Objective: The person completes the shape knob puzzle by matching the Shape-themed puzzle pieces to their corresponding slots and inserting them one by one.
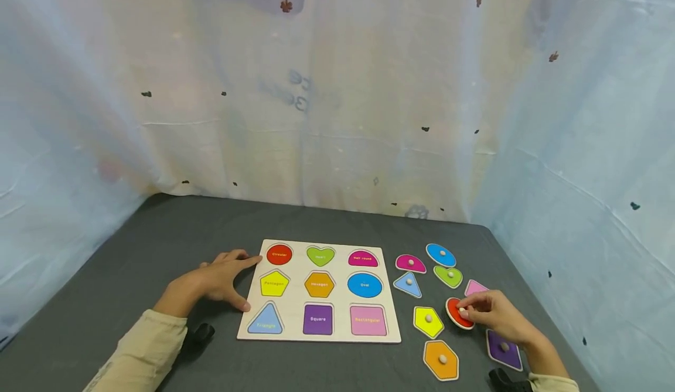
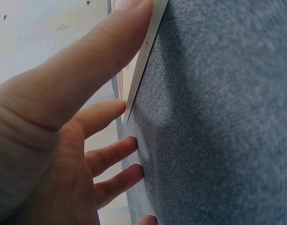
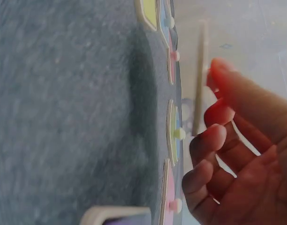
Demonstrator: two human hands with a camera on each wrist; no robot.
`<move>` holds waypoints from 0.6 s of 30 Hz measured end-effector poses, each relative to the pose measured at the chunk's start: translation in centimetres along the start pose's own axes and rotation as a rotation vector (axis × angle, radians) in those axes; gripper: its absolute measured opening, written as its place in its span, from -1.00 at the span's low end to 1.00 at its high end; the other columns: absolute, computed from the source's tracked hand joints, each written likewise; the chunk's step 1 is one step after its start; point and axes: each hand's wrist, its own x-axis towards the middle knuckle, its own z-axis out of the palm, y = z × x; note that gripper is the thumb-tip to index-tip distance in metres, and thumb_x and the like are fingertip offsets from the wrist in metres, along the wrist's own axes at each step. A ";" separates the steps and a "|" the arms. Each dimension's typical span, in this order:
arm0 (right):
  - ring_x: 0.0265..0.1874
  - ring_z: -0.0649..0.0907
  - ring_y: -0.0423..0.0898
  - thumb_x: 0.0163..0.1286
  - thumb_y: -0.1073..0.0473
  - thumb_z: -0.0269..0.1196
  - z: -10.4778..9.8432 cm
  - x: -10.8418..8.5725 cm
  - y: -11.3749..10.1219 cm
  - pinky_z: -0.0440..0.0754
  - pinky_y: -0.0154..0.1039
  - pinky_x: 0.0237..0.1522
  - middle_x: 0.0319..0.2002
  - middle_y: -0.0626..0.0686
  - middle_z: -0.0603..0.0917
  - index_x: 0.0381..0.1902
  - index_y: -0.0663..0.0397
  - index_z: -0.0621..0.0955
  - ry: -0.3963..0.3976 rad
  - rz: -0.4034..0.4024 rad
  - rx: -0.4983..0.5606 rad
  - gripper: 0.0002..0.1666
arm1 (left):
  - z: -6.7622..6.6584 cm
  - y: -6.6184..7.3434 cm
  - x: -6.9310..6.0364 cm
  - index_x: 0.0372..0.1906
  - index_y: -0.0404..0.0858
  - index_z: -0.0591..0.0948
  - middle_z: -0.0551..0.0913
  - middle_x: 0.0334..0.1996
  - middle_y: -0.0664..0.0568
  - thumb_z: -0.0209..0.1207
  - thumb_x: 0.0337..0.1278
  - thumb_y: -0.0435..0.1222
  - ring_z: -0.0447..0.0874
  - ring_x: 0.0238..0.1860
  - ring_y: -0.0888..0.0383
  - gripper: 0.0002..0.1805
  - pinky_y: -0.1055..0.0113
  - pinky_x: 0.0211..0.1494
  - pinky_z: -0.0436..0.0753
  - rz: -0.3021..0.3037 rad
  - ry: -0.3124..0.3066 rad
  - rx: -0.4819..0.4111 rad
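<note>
My right hand (image 1: 495, 316) pinches the knob of a red circular puzzle piece (image 1: 454, 314). In the right wrist view this piece (image 3: 200, 79) is seen edge-on, lifted off the dark cloth with a shadow under it. At the left edge of the wooden puzzle board (image 1: 337, 310) lies my left hand (image 1: 221, 280), fingers spread, thumb and index fingertip touching the edge. The left wrist view shows the thumb (image 2: 96, 51) on the board's rim (image 2: 142, 65). Printed shapes with name labels cover the board, among them a red circle (image 1: 279, 254) at its top left.
Right of the board lie knobbed pieces: half round (image 1: 403, 261), oval (image 1: 435, 251), heart (image 1: 453, 279), triangle (image 1: 403, 288), pentagon (image 1: 422, 324), hexagon (image 1: 435, 365), square (image 1: 498, 342) and a pink piece (image 1: 476, 286) partly behind my right hand. A patterned curtain (image 1: 337, 116) surrounds the grey-covered table (image 1: 211, 222).
</note>
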 end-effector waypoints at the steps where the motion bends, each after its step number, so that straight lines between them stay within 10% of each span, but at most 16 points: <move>1: -0.47 0.58 -0.32 0.42 0.37 0.25 0.1 0.1 -0.1 0.61 -0.38 -0.41 -0.47 -0.13 0.60 -0.12 0.41 0.69 0.007 0.002 0.001 -0.83 | 0.0 0.0 -0.1 0.56 -0.06 0.26 0.27 0.43 -0.26 0.63 -0.36 0.05 0.24 0.35 -0.33 0.24 -0.56 0.22 0.20 0.000 0.000 -0.001; 18: -0.53 0.56 -0.21 0.39 0.25 0.33 1.6 5.8 -4.8 0.56 -0.39 -0.46 -0.40 0.11 0.71 -0.16 0.24 0.76 0.001 0.001 -0.068 -0.83 | 0.0 0.1 0.1 0.57 -0.07 0.25 0.25 0.44 -0.28 0.63 -0.37 0.08 0.23 0.37 -0.35 0.25 -0.59 0.21 0.21 -0.008 -0.001 0.015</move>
